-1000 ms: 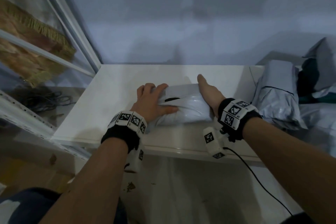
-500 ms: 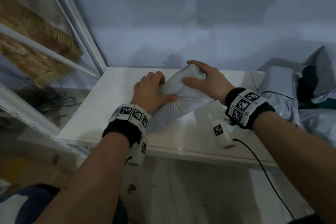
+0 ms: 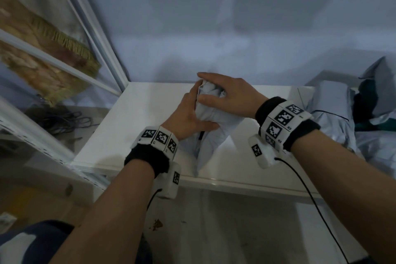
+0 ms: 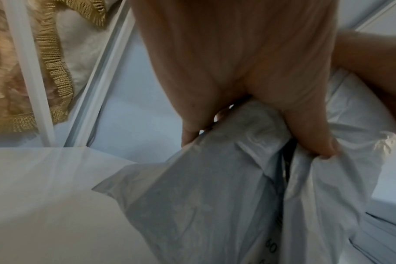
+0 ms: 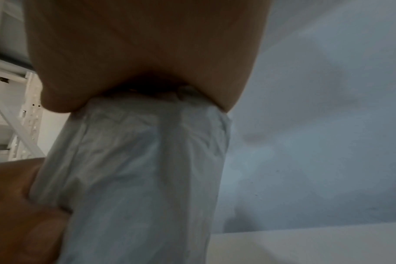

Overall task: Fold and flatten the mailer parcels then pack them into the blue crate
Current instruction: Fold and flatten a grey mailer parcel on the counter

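Item: pale grey mailer parcel [image 3: 211, 135], bunched lengthwise, held above the middle of the white table [image 3: 137, 118], lower corner near the table's front edge. Left hand [image 3: 187, 117] grips its 9 o'clock side, fingers curled round the plastic, thumb pressed across the front; right hand [image 3: 227, 96] clasps the top from 2 o'clock, fingers wrapped over. Further grey parcels [image 3: 334, 118] heaped at 3 o'clock.

You have the pale grey mailer parcel [image 3: 211, 135] bunched and raised on end, lower corner near the white surface [image 3: 132, 126].
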{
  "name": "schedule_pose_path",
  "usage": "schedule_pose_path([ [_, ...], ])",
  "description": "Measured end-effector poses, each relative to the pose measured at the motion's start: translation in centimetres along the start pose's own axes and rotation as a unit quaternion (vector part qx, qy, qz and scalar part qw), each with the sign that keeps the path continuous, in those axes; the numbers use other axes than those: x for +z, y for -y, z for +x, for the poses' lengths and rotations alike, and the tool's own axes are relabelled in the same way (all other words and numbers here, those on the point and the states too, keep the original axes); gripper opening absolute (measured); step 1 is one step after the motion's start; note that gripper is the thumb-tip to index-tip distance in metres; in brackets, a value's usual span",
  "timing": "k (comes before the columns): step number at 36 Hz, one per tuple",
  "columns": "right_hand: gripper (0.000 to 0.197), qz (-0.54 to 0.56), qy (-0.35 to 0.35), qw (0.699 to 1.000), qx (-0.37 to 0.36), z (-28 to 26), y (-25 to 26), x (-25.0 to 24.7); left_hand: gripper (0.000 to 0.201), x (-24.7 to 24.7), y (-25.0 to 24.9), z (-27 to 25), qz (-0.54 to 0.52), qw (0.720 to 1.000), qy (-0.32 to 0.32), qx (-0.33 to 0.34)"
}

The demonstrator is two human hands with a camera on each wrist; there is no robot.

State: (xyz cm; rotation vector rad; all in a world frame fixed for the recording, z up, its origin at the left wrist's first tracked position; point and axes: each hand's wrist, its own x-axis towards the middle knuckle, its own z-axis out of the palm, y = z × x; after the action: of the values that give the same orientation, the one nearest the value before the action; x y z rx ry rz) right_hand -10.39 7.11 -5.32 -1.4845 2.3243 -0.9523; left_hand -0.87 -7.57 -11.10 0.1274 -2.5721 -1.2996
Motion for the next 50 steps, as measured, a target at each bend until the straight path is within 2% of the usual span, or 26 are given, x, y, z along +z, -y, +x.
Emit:
schedule_pose_path([
  [5,0.06,0.006,-0.032,0.999,0.011,0.2,1.1,0.2,0.111,0.8,-0.6,-0.6,0.01,0.999,-0.028,-0.026],
  [9,0.062,-0.019,-0.04,0.999,-0.021,0.5,3.3,1.3,0.115,1.9,-0.7,-0.7,0.094,0.994,-0.04,-0.024],
  [12,0.062,-0.034,-0.03,0.998,-0.035,0.6,3.9,2.4,0.105,1.9,-0.6,-1.2,0.061,0.995,-0.054,-0.048],
  [15,0.06,0.001,-0.009,1.0,0.002,0.6,3.0,2.5,0.11,1.5,-0.4,-1.1,0.062,0.994,-0.078,-0.054],
  [18,0.056,0.043,0.007,0.998,0.05,0.5,2.0,1.8,0.118,1.7,-0.2,-0.5,0.077,0.994,-0.069,-0.046],
  [22,0.057,0.101,-0.017,0.989,0.104,0.0,0.9,1.0,0.121,2.0,-0.8,-0.5,0.088,0.993,-0.064,-0.053],
  [26,0.067,0.097,-0.036,0.975,0.196,-0.5,-1.2,0.4,0.118,2.1,-1.1,-0.8,0.084,0.993,-0.069,-0.047],
  [28,0.078,0.111,-0.058,0.96,0.251,-0.7,-3.0,0.5,0.114,2.0,-0.6,-0.7,0.078,0.993,-0.078,-0.049],
  [30,0.085,0.2,-0.104,0.929,0.292,-1.1,-4.8,0.8,0.114,1.7,0.0,-0.7,0.059,0.993,-0.088,-0.051],
  [32,0.083,0.331,-0.158,0.873,0.32,-1.4,-6.1,1.4,0.116,1.5,0.3,-1.0,0.049,0.993,-0.091,-0.051],
  [34,0.081,0.431,-0.178,0.821,0.329,-1.5,-6.5,1.8,0.119,1.3,0.3,-1.3,0.05,0.993,-0.09,-0.062],
  [37,0.079,0.481,-0.185,0.801,0.305,-1.1,-5.5,1.8,0.118,1.2,0.0,-1.4,0.05,0.992,-0.092,-0.064],
  [40,0.074,0.497,-0.199,0.799,0.273,-0.1,-3.7,1.6,0.119,1.5,-0.5,-1.2,0.065,0.993,-0.081,-0.063],
  [42,0.075,0.477,-0.212,0.81,0.268,0.6,-2.7,1.5,0.117,1.7,-0.9,-1.2,0.083,0.991,-0.078,-0.064],
  [47,0.081,0.329,-0.215,0.872,0.29,1.4,-2.4,1.4,0.114,1.9,-1.2,-1.3,0.114,0.989,-0.08,-0.056],
  [50,0.086,0.222,-0.166,0.916,0.29,1.4,-2.3,1.2,0.113,2.1,-1.6,-1.1,0.126,0.988,-0.074,-0.053],
])
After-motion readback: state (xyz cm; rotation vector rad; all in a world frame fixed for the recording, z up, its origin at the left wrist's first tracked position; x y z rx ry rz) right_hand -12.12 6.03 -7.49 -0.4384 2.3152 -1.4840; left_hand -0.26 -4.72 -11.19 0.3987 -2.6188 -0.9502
